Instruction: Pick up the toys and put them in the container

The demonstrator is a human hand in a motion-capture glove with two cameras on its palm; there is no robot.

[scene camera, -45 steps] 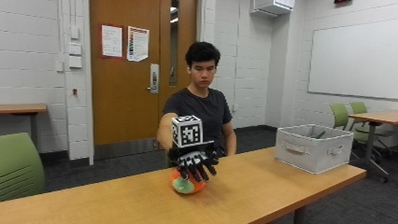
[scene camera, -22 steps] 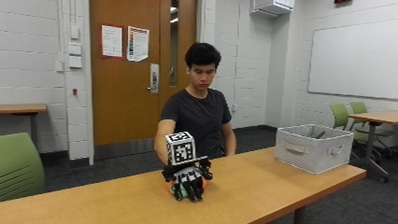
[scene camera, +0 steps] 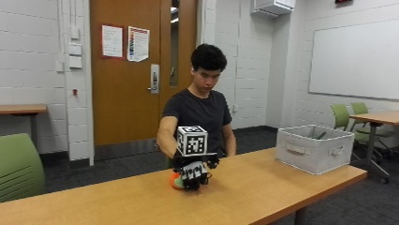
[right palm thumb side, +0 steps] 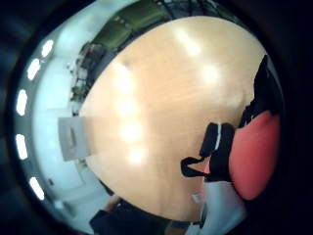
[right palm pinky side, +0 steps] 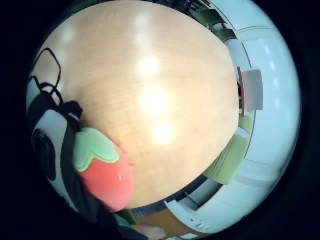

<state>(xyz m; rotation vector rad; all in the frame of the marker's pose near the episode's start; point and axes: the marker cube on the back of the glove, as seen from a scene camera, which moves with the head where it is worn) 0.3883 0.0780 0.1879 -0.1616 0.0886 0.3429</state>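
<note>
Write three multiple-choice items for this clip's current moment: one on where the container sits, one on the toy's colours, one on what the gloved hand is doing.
1. Where is the grey fabric bin?
A. On the floor
B. On the wooden table, toward its end, apart from the hand
C. On a green chair

2. What colours show on the strawberry toy?
A. Red body with a green leaf top
B. Blue and white
C. All yellow

3. What is the gloved right hand doing?
A. Hovering over the bin
B. Resting flat, away from the toy
C. Closed around the toy on the table

Answers: 1 B, the outside view shows the bin on the tabletop. 2 A, the little-finger palm view shows it. 3 C, the fingers curl over the toy.
</note>
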